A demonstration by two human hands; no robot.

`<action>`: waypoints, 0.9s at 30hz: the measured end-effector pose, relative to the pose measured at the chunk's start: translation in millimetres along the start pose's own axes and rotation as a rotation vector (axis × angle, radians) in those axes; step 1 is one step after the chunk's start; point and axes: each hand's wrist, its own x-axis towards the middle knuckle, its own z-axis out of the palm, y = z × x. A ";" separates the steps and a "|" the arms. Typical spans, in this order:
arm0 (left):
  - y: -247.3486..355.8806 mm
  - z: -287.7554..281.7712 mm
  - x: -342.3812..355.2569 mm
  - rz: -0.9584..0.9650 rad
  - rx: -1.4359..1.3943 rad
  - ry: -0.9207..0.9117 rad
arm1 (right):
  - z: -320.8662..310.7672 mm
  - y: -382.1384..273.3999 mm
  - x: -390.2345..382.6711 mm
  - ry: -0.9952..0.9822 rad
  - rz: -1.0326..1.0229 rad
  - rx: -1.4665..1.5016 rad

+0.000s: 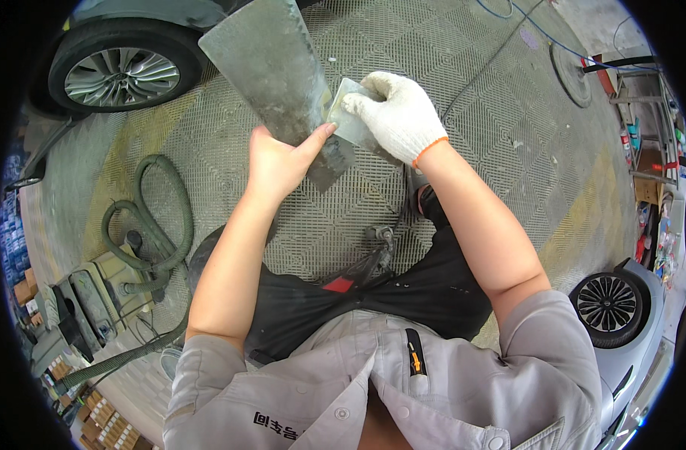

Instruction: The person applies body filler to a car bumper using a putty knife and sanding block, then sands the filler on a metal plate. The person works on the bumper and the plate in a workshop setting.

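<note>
My bare left hand (275, 161) grips a large flat grey board (268, 67) near its lower end, with the thumb lying across its face. The board is tilted and has smears and a rough, stained right edge. My right hand (404, 112) wears a white knit glove with an orange cuff. Between its thumb and fingers is a pale, flat spreader (355, 129). The spreader's left edge meets the board's right edge beside my left thumb, where a little pale yellowish paste (327, 100) shows. The gloved fingers behind the spreader are partly hidden.
A car wheel (121, 77) stands at the far left. A ribbed hose (185, 217) curls to a machine (95, 292) on the left. At lower right is a silver car (631, 360); a metal rack (646, 142) stands far right. Cables cross the grated floor (470, 67).
</note>
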 end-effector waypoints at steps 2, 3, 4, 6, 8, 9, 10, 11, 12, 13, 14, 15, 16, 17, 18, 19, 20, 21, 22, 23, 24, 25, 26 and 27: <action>-2.4 -2.1 -0.8 -0.007 -0.018 -0.028 | -0.3 -0.5 -3.1 0.000 -0.033 -0.048; -3.5 -3.2 -0.4 -0.006 -0.028 -0.041 | -0.6 -0.7 -4.3 0.022 -0.079 -0.101; -4.7 -3.4 -0.5 -0.006 -0.010 -0.049 | -0.8 -1.0 -5.7 0.030 -0.124 -0.157; -6.2 -3.8 0.1 0.013 0.022 -0.059 | -1.3 -1.3 -6.8 0.026 -0.174 -0.189; -6.8 -3.9 1.0 0.012 0.017 -0.061 | -2.1 -1.3 -5.9 0.003 -0.178 -0.143; -6.6 -3.9 1.1 -0.005 0.023 -0.069 | -2.7 -1.4 -5.3 0.003 -0.205 -0.156; -6.0 -4.2 0.9 0.011 0.021 -0.077 | -3.4 -1.4 -4.6 0.001 -0.233 -0.168; -5.1 -5.0 0.5 0.009 0.028 -0.088 | -4.3 -1.6 -4.4 -0.002 -0.261 -0.180; -4.1 -5.7 0.0 0.008 0.035 -0.098 | -5.2 -2.0 -4.5 -0.020 -0.273 -0.220; -2.9 -6.5 -0.3 -0.006 0.063 -0.101 | -6.3 -2.3 -4.9 -0.037 -0.284 -0.260; -1.6 -7.5 -1.1 -0.020 0.091 -0.105 | -7.3 -3.0 -6.0 -0.055 -0.289 -0.306; -0.3 -8.3 -1.5 -0.022 0.110 -0.112 | -8.1 -3.5 -7.0 -0.057 -0.339 -0.319; 1.0 -10.0 -1.2 -0.020 0.138 -0.137 | -8.8 -4.3 -8.3 -0.061 -0.383 -0.338; 2.3 -11.8 -0.7 -0.007 0.158 -0.166 | -9.1 -4.9 -9.2 -0.065 -0.425 -0.356; 3.3 -12.9 0.1 0.002 0.175 -0.200 | -8.9 -5.1 -9.6 -0.062 -0.409 -0.381; 4.3 -13.2 1.5 -0.007 0.177 -0.191 | -8.1 -5.4 -9.6 -0.061 -0.392 -0.405; 5.1 -13.3 3.0 -0.020 0.178 -0.187 | -6.9 -4.9 -8.6 -0.053 -0.397 -0.424; 5.8 -13.3 4.3 -0.040 0.184 -0.182 | -5.2 -4.4 -7.4 -0.029 -0.301 -0.348; 6.2 -12.0 5.3 -0.038 0.121 -0.134 | -3.1 -3.3 -5.3 0.002 -0.230 -0.269; 6.5 -9.9 5.8 -0.042 0.065 -0.085 | -0.7 -2.1 -2.9 0.042 -0.167 -0.187; 6.7 -8.0 5.8 -0.034 0.000 -0.034 | 1.6 -0.6 -0.7 0.055 -0.098 -0.088; 6.8 -6.7 5.6 -0.039 0.009 -0.013 | 3.8 0.9 1.2 0.038 -0.070 -0.029; 6.9 -5.6 5.3 -0.030 0.009 0.007 | 4.9 2.3 2.3 0.023 -0.042 0.030; 6.8 -4.8 5.1 -0.022 0.005 0.017 | 5.9 3.5 3.1 -0.001 0.012 0.081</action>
